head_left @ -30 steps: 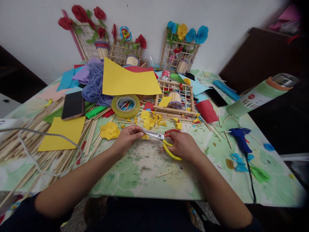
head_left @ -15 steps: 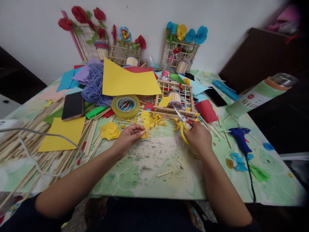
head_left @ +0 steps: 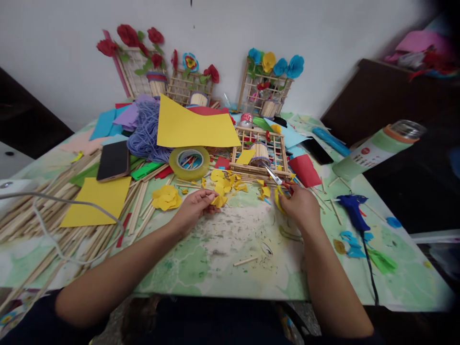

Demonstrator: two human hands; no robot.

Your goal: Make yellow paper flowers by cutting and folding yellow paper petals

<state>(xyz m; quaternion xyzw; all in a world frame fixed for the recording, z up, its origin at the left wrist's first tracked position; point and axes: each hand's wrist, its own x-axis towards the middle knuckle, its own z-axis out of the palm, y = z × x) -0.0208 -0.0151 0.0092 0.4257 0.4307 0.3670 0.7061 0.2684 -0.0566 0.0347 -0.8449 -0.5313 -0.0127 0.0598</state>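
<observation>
Between its thumb and fingertips my left hand (head_left: 196, 209) pinches a small yellow paper piece (head_left: 218, 201). My right hand (head_left: 300, 206) is closed round the yellow handles of the scissors (head_left: 275, 178), whose blades point up and left towards a small stick frame (head_left: 283, 153). Yellow paper scraps (head_left: 239, 184) lie just beyond and between my hands. Left of my left hand is a layered yellow paper flower (head_left: 166, 197). A roll of clear tape (head_left: 173, 163) sits behind it, with a large yellow sheet (head_left: 197, 127) further back.
Many wooden sticks (head_left: 46, 191), a phone (head_left: 113, 160) and purple yarn (head_left: 145, 132) are at the left. On the right stand a green bottle (head_left: 373, 151) and a blue glue gun (head_left: 354, 211) with its cord. Flower-decorated stick frames (head_left: 266, 86) lean against the wall.
The camera view has shifted, so the table items appear slightly lower. In my left hand the yellow piece now shows more fully. My right hand still holds the scissors.
</observation>
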